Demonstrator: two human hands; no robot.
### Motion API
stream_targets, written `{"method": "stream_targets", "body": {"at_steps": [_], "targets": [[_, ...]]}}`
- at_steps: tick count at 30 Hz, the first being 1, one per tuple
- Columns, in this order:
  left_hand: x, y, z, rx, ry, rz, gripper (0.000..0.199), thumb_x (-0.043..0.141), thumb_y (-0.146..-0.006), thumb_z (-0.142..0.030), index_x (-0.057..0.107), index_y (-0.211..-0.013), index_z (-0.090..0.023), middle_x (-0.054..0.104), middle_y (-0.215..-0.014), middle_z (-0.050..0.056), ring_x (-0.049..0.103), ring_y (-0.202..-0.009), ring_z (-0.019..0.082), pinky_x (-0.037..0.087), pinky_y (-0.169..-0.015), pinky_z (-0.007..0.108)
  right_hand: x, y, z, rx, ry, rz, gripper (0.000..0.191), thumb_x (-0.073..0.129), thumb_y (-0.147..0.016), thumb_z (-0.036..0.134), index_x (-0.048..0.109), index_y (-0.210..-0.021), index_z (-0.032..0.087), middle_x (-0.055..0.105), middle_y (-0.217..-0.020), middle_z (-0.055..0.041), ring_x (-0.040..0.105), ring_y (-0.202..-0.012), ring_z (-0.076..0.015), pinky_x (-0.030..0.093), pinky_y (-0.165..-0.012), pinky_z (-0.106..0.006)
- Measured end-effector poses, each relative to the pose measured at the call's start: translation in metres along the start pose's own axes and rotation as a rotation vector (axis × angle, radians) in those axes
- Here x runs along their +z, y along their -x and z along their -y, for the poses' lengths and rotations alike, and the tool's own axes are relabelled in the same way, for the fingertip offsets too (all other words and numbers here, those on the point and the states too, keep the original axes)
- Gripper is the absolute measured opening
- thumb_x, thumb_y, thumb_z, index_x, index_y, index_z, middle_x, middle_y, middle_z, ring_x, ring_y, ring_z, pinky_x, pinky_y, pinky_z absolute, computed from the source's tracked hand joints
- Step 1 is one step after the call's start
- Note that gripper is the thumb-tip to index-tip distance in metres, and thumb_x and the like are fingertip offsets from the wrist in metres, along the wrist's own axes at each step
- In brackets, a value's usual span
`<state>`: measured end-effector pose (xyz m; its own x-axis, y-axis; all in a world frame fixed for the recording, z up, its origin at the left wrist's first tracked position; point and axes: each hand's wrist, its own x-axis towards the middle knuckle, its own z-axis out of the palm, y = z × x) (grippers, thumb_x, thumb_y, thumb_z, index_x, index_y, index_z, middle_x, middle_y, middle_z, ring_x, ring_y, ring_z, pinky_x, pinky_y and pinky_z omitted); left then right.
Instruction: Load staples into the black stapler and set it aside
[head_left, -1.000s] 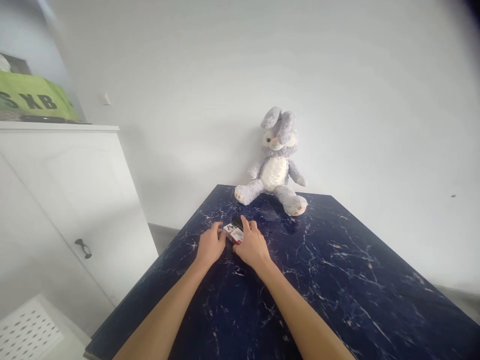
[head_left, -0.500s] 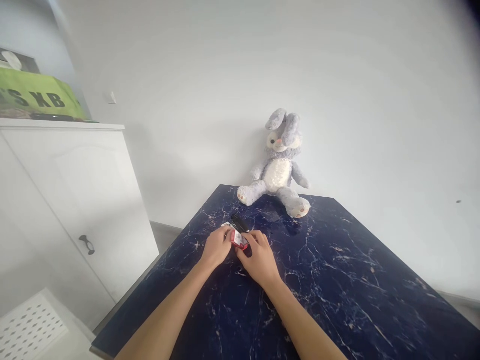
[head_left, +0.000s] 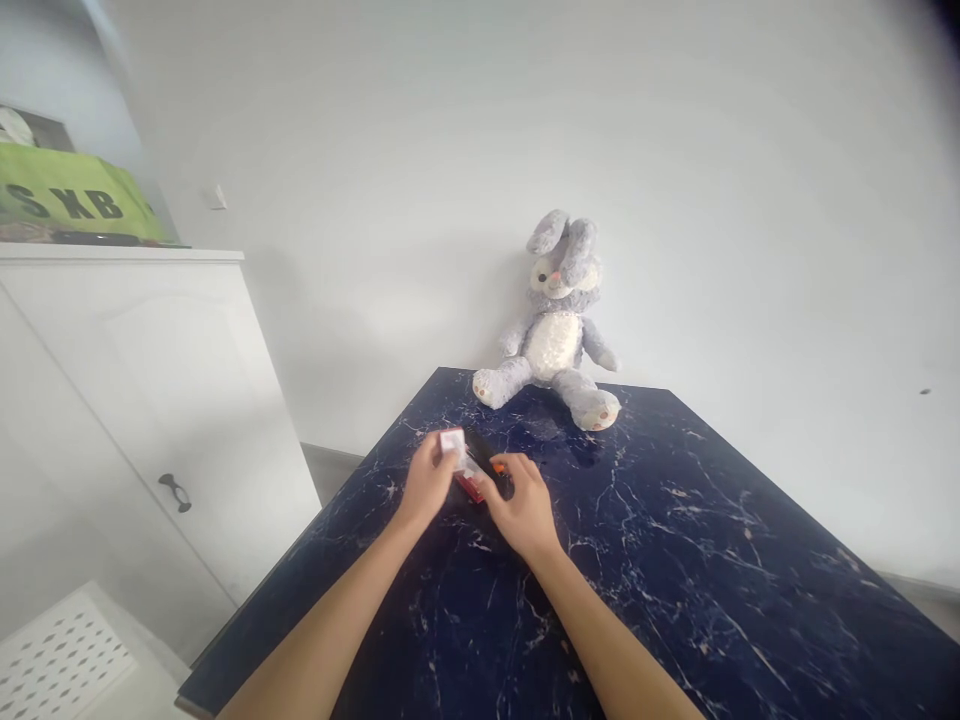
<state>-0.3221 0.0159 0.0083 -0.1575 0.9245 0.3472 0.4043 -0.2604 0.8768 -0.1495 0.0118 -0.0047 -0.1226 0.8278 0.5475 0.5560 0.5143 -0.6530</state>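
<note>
My left hand [head_left: 429, 480] is closed, pinching the upper end of a small red-and-white box [head_left: 471, 486] between thumb and fingers. A white panel with a red edge stands up at that end, slightly blurred. My right hand [head_left: 523, 505] is curled at the box's lower right, its thumb against the red side. By its index fingertip shows a small orange piece [head_left: 498, 467], too small to name. Just beyond the box lies a black object [head_left: 478, 447], partly covered by the hands, its kind unclear.
A grey-and-white plush rabbit [head_left: 559, 335] sits at the far end of the dark blue marbled table [head_left: 675, 560], against the wall. To the left stand a white cabinet [head_left: 150, 400] bearing a green bag [head_left: 67, 190] and a white perforated panel [head_left: 60, 650].
My left hand has shifted slightly up and left, and the white panel now sits higher, by its fingers. The orange piece has come into sight by my right index finger.
</note>
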Motion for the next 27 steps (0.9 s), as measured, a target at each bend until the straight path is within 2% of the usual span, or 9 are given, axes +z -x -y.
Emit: {"method": "stream_targets", "body": {"at_steps": [2, 4, 10, 14, 17, 19, 22, 24, 27], "targets": [[-0.007, -0.007, 0.011, -0.074, -0.065, -0.059, 0.037, 0.037, -0.095, -0.028, 0.05, -0.128, -0.019, 0.072, -0.103, 0.008, 0.07, -0.081, 0.019, 0.055, -0.068, 0.029, 0.0, -0.005, -0.007, 0.063, -0.028, -0.014, 0.037, 0.053, -0.09, 0.039, 0.057, -0.122, 0.02, 0.066, -0.119, -0.011, 0.06, -0.112, -0.0278, 0.045, -0.098, -0.042], [-0.012, -0.011, 0.02, -0.124, -0.148, -0.087, 0.04, 0.042, -0.093, -0.028, 0.048, -0.131, -0.018, 0.073, -0.097, 0.008, 0.07, -0.078, 0.022, 0.054, -0.069, 0.032, 0.002, -0.008, -0.013, 0.092, -0.047, 0.019, 0.043, 0.053, -0.089, 0.034, 0.052, -0.129, 0.019, 0.069, -0.116, -0.0117, 0.064, -0.107, -0.0282, 0.048, -0.094, -0.044], [-0.019, -0.013, 0.026, -0.131, -0.348, -0.109, 0.037, 0.057, -0.086, -0.027, 0.06, -0.122, -0.025, 0.069, -0.121, 0.008, 0.064, -0.111, 0.027, 0.046, -0.094, 0.036, 0.005, 0.011, 0.011, 0.008, -0.164, 0.18, 0.034, 0.058, -0.083, 0.026, 0.061, -0.118, 0.024, 0.074, -0.101, -0.0035, 0.071, -0.085, -0.0184, 0.056, -0.081, -0.03], [-0.039, -0.02, 0.027, -0.157, -0.446, -0.138, 0.033, 0.055, -0.087, -0.032, 0.062, -0.119, -0.027, 0.072, -0.115, 0.006, 0.067, -0.105, 0.027, 0.048, -0.088, 0.034, 0.007, 0.024, 0.031, -0.083, -0.24, 0.297, 0.033, 0.06, -0.082, 0.025, 0.064, -0.116, 0.026, 0.075, -0.103, -0.002, 0.072, -0.088, -0.0189, 0.056, -0.082, -0.03], [-0.053, -0.024, 0.026, -0.142, -0.519, -0.152, 0.03, 0.052, -0.089, -0.035, 0.064, -0.115, -0.027, 0.072, -0.113, 0.005, 0.066, -0.102, 0.026, 0.047, -0.086, 0.033, 0.009, 0.013, 0.021, -0.052, -0.248, 0.252, 0.03, 0.052, -0.085, 0.02, 0.064, -0.113, 0.025, 0.075, -0.1, -0.0028, 0.071, -0.093, -0.02, 0.054, -0.089, -0.034], [-0.057, -0.024, 0.023, -0.101, -0.557, -0.125, 0.03, 0.051, -0.088, -0.033, 0.066, -0.114, -0.028, 0.072, -0.114, 0.004, 0.066, -0.103, 0.026, 0.047, -0.086, 0.032, 0.011, -0.003, 0.006, 0.0, -0.221, 0.177, 0.042, 0.05, -0.083, 0.016, 0.056, -0.124, 0.021, 0.07, -0.116, -0.0085, 0.066, -0.109, -0.0227, 0.048, -0.099, -0.041], [-0.054, -0.022, 0.02, -0.019, -0.6, -0.039, 0.028, 0.058, -0.084, -0.031, 0.071, -0.108, -0.029, 0.074, -0.108, 0.004, 0.066, -0.101, 0.027, 0.046, -0.089, 0.034, 0.015, -0.026, -0.011, -0.005, -0.201, 0.212, 0.071, 0.067, -0.069, 0.016, 0.047, -0.137, 0.021, 0.061, -0.133, -0.0104, 0.058, -0.122, -0.0261, 0.044, -0.104, -0.043], [-0.051, -0.02, 0.019, 0.036, -0.621, -0.006, 0.029, 0.061, -0.083, -0.032, 0.073, -0.108, -0.028, 0.073, -0.109, 0.007, 0.063, -0.105, 0.03, 0.044, -0.093, 0.038, 0.016, -0.032, -0.014, -0.024, -0.194, 0.265, 0.074, 0.073, -0.065, 0.018, 0.049, -0.135, 0.024, 0.069, -0.121, -0.006, 0.065, -0.11, -0.024, 0.05, -0.094, -0.037], [-0.048, -0.016, 0.019, 0.111, -0.622, 0.051, 0.032, 0.056, -0.088, -0.035, 0.071, -0.116, -0.027, 0.071, -0.113, 0.008, 0.063, -0.105, 0.029, 0.045, -0.092, 0.037, 0.011, -0.028, -0.015, -0.015, -0.172, 0.275, 0.052, 0.072, -0.071, 0.025, 0.06, -0.121, 0.026, 0.074, -0.098, -0.0013, 0.069, -0.088, -0.0206, 0.053, -0.079, -0.032]]}}
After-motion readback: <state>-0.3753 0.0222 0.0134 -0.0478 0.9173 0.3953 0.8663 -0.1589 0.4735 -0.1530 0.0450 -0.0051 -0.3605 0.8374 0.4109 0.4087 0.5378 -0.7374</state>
